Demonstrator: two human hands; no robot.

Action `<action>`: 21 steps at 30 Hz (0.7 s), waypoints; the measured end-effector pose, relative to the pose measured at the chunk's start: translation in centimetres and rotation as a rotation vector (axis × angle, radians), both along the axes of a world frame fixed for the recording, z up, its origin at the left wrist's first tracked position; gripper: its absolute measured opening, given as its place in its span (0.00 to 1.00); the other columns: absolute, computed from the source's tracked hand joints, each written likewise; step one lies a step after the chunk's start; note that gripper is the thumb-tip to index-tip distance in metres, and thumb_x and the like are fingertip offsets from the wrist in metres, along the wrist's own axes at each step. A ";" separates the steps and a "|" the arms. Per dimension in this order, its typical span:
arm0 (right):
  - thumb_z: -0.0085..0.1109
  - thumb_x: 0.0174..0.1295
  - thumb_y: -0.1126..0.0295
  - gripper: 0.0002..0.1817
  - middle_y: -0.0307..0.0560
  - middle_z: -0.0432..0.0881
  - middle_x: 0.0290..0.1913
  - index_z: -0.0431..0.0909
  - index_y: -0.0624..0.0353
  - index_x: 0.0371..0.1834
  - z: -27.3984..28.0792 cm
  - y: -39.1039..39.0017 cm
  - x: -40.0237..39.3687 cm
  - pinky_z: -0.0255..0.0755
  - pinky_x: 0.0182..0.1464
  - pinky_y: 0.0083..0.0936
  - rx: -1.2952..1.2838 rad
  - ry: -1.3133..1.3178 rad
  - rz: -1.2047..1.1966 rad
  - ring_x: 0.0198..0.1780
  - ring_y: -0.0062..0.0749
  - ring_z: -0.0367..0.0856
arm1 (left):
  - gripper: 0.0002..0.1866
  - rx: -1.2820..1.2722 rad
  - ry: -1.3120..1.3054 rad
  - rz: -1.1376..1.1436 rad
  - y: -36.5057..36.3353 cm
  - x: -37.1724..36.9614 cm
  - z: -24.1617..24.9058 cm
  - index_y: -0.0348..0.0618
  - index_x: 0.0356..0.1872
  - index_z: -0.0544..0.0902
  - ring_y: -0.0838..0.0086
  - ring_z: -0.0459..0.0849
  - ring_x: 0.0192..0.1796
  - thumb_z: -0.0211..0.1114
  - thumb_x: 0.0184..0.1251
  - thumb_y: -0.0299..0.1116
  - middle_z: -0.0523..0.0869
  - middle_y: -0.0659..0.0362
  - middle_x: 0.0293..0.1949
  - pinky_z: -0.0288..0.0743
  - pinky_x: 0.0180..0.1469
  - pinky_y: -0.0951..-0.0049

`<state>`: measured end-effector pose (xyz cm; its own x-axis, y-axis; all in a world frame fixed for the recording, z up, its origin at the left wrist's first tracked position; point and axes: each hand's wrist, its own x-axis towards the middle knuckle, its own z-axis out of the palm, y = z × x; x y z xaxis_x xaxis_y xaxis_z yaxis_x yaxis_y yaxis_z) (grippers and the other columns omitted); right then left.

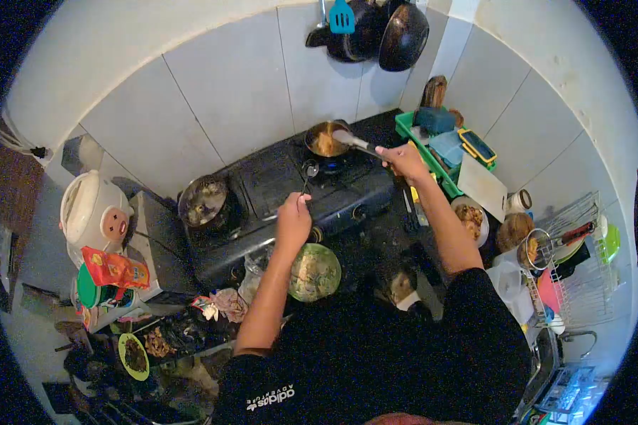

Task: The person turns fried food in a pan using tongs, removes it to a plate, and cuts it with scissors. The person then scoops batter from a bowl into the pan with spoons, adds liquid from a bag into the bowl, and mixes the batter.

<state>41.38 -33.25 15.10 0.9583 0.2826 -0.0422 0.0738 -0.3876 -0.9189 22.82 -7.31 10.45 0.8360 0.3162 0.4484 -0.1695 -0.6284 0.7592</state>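
Observation:
My right hand [404,163] is closed around the dark handle of a spatula [354,140]. The spatula's pale head reaches into a small frying pan [308,146], over orange-brown food [326,144] in oil. Beneath the pan a blue flame shows on the black gas stove [269,185]. In my left hand [294,216], fingers closed, a small ladle [310,168] points upward, its round bowl just left of the pan and apart from it. A green patterned bowl [315,273], holding pale contents, lies below my left hand.
A dark pot [204,202] sits on the left burner. Left of the stove stand a rice cooker [96,212] and a red packet [117,268]. At right are a green basket [432,159], a plate of fried food [469,221] and a wire dish rack [581,262]. Pans [404,39] hang above.

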 end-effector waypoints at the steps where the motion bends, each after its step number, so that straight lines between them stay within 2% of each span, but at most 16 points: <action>1: 0.68 0.55 0.45 0.26 0.33 0.68 0.11 0.81 0.57 0.16 -0.4 -0.2 0.0 0.50 0.18 0.24 0.016 0.027 -0.013 0.14 0.19 0.61 | 0.12 -0.006 0.026 0.002 -0.1 -1.2 0.2 0.36 0.40 0.80 0.44 0.82 0.37 0.49 0.73 0.32 0.84 0.41 0.31 0.74 0.39 0.57; 2: 0.68 0.54 0.44 0.25 0.35 0.72 0.14 0.82 0.57 0.18 -1.2 -0.5 0.7 0.54 0.18 0.23 -0.075 0.071 -0.086 0.14 0.19 0.64 | 0.12 -0.117 0.176 -0.049 0.0 -2.9 0.3 0.36 0.39 0.79 0.45 0.82 0.36 0.49 0.73 0.33 0.83 0.42 0.30 0.74 0.39 0.58; 3: 0.68 0.54 0.43 0.26 0.35 0.74 0.16 0.82 0.57 0.19 -0.4 -0.3 -0.3 0.57 0.19 0.23 0.041 0.077 -0.035 0.15 0.20 0.65 | 0.12 -0.232 0.328 -0.088 0.2 -4.8 0.4 0.37 0.39 0.79 0.46 0.82 0.35 0.49 0.74 0.34 0.83 0.43 0.29 0.74 0.39 0.60; 4: 0.68 0.54 0.43 0.26 0.35 0.74 0.16 0.81 0.57 0.18 -1.8 -0.4 0.5 0.56 0.19 0.23 0.030 0.045 -0.091 0.15 0.20 0.65 | 0.12 -0.244 0.367 -0.063 0.6 -6.8 0.0 0.37 0.39 0.79 0.46 0.82 0.35 0.49 0.74 0.34 0.83 0.43 0.29 0.74 0.39 0.60; 5: 0.68 0.54 0.45 0.25 0.35 0.75 0.17 0.81 0.58 0.19 -2.5 -0.5 0.6 0.56 0.18 0.23 0.012 0.039 -0.136 0.15 0.19 0.64 | 0.13 -0.206 0.381 -0.080 1.0 -8.7 -0.4 0.37 0.38 0.78 0.46 0.82 0.36 0.49 0.74 0.35 0.83 0.43 0.30 0.74 0.40 0.60; 6: 0.69 0.56 0.49 0.21 0.31 0.71 0.18 0.78 0.55 0.20 -0.9 -0.4 -0.9 0.52 0.19 0.18 0.106 0.152 -0.120 0.16 0.14 0.61 | 0.13 -0.167 0.391 -0.102 1.2 -10.4 -0.7 0.37 0.38 0.78 0.46 0.82 0.37 0.49 0.74 0.36 0.83 0.44 0.31 0.74 0.40 0.59; 9: 0.68 0.59 0.52 0.20 0.31 0.71 0.18 0.77 0.56 0.21 0.0 -0.4 -2.8 0.49 0.18 0.15 0.181 0.150 -0.169 0.15 0.13 0.60 | 0.13 -0.115 0.432 -0.095 1.9 -14.6 -2.5 0.37 0.37 0.77 0.46 0.82 0.40 0.49 0.74 0.36 0.83 0.44 0.34 0.74 0.42 0.58; 12: 0.68 0.59 0.53 0.19 0.33 0.73 0.18 0.79 0.57 0.22 -0.8 -1.2 -3.3 0.51 0.16 0.15 0.209 0.186 -0.207 0.14 0.13 0.60 | 0.12 -0.103 0.512 -0.106 1.5 -17.6 -2.2 0.35 0.36 0.77 0.42 0.82 0.39 0.49 0.72 0.34 0.83 0.40 0.33 0.73 0.42 0.52; 15: 0.68 0.59 0.52 0.18 0.33 0.76 0.18 0.79 0.53 0.21 -0.5 -1.0 -4.5 0.55 0.17 0.17 0.254 0.192 -0.247 0.14 0.17 0.64 | 0.12 0.000 0.629 -0.091 0.7 -18.4 -1.9 0.36 0.38 0.77 0.39 0.81 0.40 0.50 0.72 0.35 0.83 0.39 0.33 0.73 0.43 0.49; 16: 0.68 0.58 0.52 0.18 0.33 0.76 0.18 0.79 0.53 0.21 0.0 -0.7 -4.9 0.57 0.17 0.17 0.199 0.171 -0.259 0.14 0.18 0.65 | 0.14 -0.028 0.577 -0.127 0.7 -18.7 -2.1 0.37 0.41 0.78 0.38 0.80 0.42 0.50 0.72 0.37 0.82 0.37 0.35 0.72 0.44 0.47; 20: 0.72 0.55 0.53 0.21 0.38 0.75 0.19 0.73 0.57 0.22 -2.0 -0.2 -2.7 0.52 0.14 0.16 0.102 0.088 -0.292 0.12 0.16 0.60 | 0.15 0.006 0.546 -0.150 1.8 -18.4 -4.6 0.37 0.42 0.77 0.37 0.80 0.43 0.49 0.72 0.39 0.82 0.35 0.36 0.73 0.46 0.45; 21: 0.72 0.55 0.53 0.21 0.39 0.76 0.19 0.74 0.58 0.24 -1.6 0.2 -3.4 0.52 0.14 0.17 0.189 0.132 -0.285 0.12 0.16 0.60 | 0.16 -0.018 0.580 -0.183 2.2 -18.5 -4.8 0.36 0.41 0.77 0.38 0.80 0.43 0.49 0.72 0.39 0.82 0.35 0.37 0.73 0.46 0.45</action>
<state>37.99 -33.05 13.49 0.9895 0.0192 -0.1434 -0.1369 -0.1981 -0.9706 4.36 -5.10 5.62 0.9839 0.1479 -0.1002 0.1708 -0.6139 0.7707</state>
